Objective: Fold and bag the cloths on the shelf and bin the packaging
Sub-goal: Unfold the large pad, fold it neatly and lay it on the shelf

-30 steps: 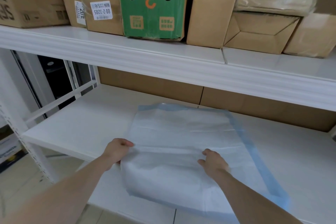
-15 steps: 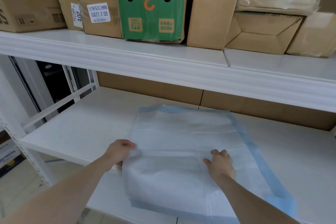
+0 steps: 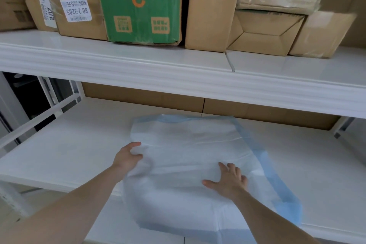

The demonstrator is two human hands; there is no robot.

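Note:
A white cloth with a light blue border (image 3: 190, 148) lies spread on the lower white shelf (image 3: 75, 148), its near edge hanging over the shelf's front. My left hand (image 3: 127, 157) grips the cloth's left edge, thumb on top and fingers curled round it. Flat on the cloth near its middle lies my right hand (image 3: 227, 181), with its fingers spread and straight. The cloth's far left corner is rumpled and slightly lifted.
The upper shelf (image 3: 178, 65) overhangs the work area and carries a green box (image 3: 138, 4) and several brown cardboard boxes (image 3: 212, 14). Brown cardboard lines the back of the lower shelf. A white frame rail (image 3: 37, 117) stands at the left.
My left hand has pulled the cloth's left edge inward and upward, rumpling the far left corner. My right hand has slid forward and flattened on the cloth with its fingers spread.

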